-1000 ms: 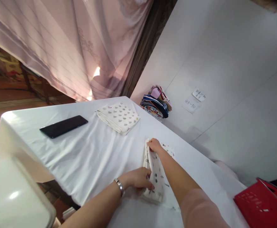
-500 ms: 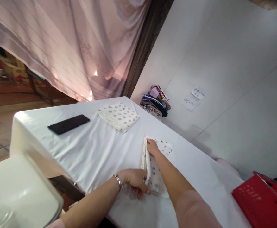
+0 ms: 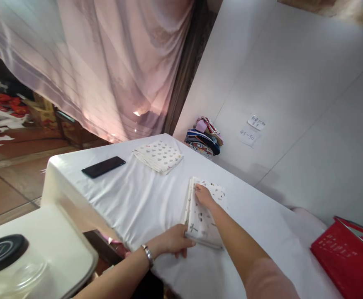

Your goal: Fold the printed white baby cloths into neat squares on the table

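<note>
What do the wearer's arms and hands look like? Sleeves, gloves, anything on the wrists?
Both the left hand and right hand are ungloved. The left wrist wears a shiny silver-coloured band; watch or bracelet, can't tell. The right wrist shows nothing worn. A plain pale pink sleeve covers the right upper arm, forearm uncovered.

Riding on the wearer's head, this single view looks forward and down across the long white cloth-covered table (image 3: 150,203), and it's leaning, table edges slanting! Close in, the bare left hand (image 3: 179,239) with silver bracelet (image 3: 147,255) and the bare right hand (image 3: 204,195); farther off, the pale pink draped curtain (image 3: 106,62) upper left, the smooth grey-white panelled wall (image 3: 296,91) upper right.
</note>
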`<state>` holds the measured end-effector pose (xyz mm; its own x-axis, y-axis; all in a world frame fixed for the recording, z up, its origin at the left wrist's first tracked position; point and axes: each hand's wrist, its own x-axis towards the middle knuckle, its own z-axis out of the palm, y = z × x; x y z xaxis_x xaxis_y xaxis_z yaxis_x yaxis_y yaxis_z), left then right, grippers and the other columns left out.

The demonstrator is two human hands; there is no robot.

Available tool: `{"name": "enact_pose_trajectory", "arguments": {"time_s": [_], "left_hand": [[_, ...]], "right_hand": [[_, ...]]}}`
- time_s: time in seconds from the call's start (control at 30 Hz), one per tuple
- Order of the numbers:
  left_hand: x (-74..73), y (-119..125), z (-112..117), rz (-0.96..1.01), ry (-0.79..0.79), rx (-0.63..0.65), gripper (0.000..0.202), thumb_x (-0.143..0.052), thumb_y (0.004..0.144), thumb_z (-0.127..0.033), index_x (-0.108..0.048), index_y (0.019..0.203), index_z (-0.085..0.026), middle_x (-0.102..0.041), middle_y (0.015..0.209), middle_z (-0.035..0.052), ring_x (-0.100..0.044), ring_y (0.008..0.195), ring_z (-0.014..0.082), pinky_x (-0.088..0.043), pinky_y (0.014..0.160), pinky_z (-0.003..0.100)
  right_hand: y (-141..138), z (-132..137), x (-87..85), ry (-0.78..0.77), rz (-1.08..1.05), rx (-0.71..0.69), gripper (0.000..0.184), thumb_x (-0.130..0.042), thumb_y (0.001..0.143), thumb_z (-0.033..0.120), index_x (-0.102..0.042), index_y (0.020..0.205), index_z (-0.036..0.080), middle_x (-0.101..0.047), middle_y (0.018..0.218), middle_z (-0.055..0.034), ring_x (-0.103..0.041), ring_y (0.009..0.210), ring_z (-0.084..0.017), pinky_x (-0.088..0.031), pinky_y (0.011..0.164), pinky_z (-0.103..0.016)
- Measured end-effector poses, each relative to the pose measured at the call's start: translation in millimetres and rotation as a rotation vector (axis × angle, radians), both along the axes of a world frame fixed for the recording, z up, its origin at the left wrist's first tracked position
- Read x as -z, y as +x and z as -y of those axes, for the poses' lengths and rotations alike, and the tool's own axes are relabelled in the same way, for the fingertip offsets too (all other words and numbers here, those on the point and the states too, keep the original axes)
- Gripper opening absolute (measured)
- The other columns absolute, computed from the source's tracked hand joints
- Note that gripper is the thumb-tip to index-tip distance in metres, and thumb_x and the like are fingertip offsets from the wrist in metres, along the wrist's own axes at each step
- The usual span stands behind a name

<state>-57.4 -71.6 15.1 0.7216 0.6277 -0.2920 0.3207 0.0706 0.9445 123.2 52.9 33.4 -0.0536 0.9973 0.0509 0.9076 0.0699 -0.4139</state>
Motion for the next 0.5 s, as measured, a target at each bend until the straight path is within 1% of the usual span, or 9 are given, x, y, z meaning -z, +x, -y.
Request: {"name": "enact_pose_trajectory", "arguments": {"time_s": [0.07,0.17,0.23,0.3,0.33,0.37,0.43,0.47,0.5], "left_hand": [[3.4,1,1,-0.004,0.024,-0.028,0.036,-0.059,0.069,-0.046,-0.049,0.087,-0.016,-0.061,0.057,-0.0003,-0.046,0.039,0.0093,-0.036,0.038,0.020],[4.0,1,5,-0.024,0.050,-0.049,0.036,-0.058,0.070,-0.044,-0.048,0.089,-0.015,-0.062,0.058,0.0004,-0.046,0.039,0.0096,-0.035,0.038,0.020],[-0.6,-2,7,-0.069,0.050,-0.058,0.038,-0.057,0.071,-0.043,-0.049,0.094,-0.015,-0.061,0.056,-0.0008,-0.045,0.037,0.0101,-0.035,0.038,0.021],[-9.8,-5,5,-0.154,0.096,-0.113,0.037,-0.053,0.074,-0.043,-0.052,0.098,-0.015,-0.059,0.053,-0.0019,-0.046,0.038,0.0113,-0.036,0.040,0.022],[-16.0,-6,3,-0.211,0.162,-0.177,0.035,-0.050,0.076,-0.043,-0.055,0.098,-0.015,-0.059,0.054,-0.0014,-0.049,0.041,0.0124,-0.038,0.043,0.023],[-22.9,-6,0,-0.271,0.262,-0.264,0.033,-0.049,0.078,-0.042,-0.057,0.097,-0.016,-0.061,0.057,-0.0001,-0.053,0.047,0.0139,-0.040,0.047,0.024],[-36.9,1,-10,-0.355,0.507,-0.438,0.030,-0.046,0.080,-0.041,-0.062,0.094,-0.019,-0.066,0.070,0.0029,-0.060,0.064,0.0170,-0.044,0.060,0.027],[-42.8,7,-15,-0.356,0.623,-0.484,0.028,-0.046,0.081,-0.039,-0.063,0.094,-0.020,-0.067,0.079,0.0039,-0.062,0.074,0.0180,-0.045,0.067,0.028],[-47.0,16,-22,-0.328,0.720,-0.494,0.027,-0.046,0.082,-0.037,-0.063,0.095,-0.021,-0.068,0.088,0.0044,-0.062,0.083,0.0185,-0.045,0.073,0.029]], "right_hand": [[-2,20,4.6,0.040,0.026,-0.050,0.039,-0.041,0.079,0.011,-0.056,0.114,0.017,-0.056,0.123,-0.0073,-0.048,0.114,-0.018,-0.035,0.095,-0.026],[-7,42,13.5,0.070,0.068,-0.140,0.039,-0.039,0.084,0.017,-0.053,0.120,0.016,-0.050,0.131,-0.0091,-0.041,0.122,-0.019,-0.028,0.103,-0.031],[-10,49,18.6,0.078,0.088,-0.167,0.041,-0.036,0.087,0.019,-0.049,0.125,0.013,-0.045,0.135,-0.0114,-0.037,0.126,-0.021,-0.026,0.105,-0.034],[-13,52,22.1,0.085,0.119,-0.160,0.044,-0.032,0.090,0.020,-0.044,0.130,0.011,-0.040,0.139,-0.0126,-0.032,0.129,-0.022,-0.023,0.107,-0.037],[-13,53,23.3,0.092,0.138,-0.152,0.045,-0.030,0.090,0.021,-0.042,0.132,0.011,-0.038,0.141,-0.0124,-0.030,0.131,-0.023,-0.022,0.107,-0.038],[-14,54,23.9,0.099,0.160,-0.142,0.046,-0.028,0.091,0.022,-0.040,0.134,0.011,-0.036,0.143,-0.0118,-0.028,0.132,-0.023,-0.021,0.108,-0.038],[-14,55,23.4,0.100,0.192,-0.119,0.047,-0.026,0.092,0.022,-0.037,0.137,0.012,-0.033,0.145,-0.0108,-0.026,0.134,-0.022,-0.019,0.109,-0.038],[-15,56,22.4,0.089,0.196,-0.115,0.047,-0.027,0.092,0.022,-0.036,0.138,0.012,-0.032,0.146,-0.0106,-0.025,0.135,-0.022,-0.019,0.109,-0.038],[-15,57,20.9,0.072,0.201,-0.111,0.047,-0.028,0.092,0.022,-0.036,0.138,0.013,-0.032,0.146,-0.0102,-0.024,0.135,-0.022,-0.019,0.109,-0.038]]}}
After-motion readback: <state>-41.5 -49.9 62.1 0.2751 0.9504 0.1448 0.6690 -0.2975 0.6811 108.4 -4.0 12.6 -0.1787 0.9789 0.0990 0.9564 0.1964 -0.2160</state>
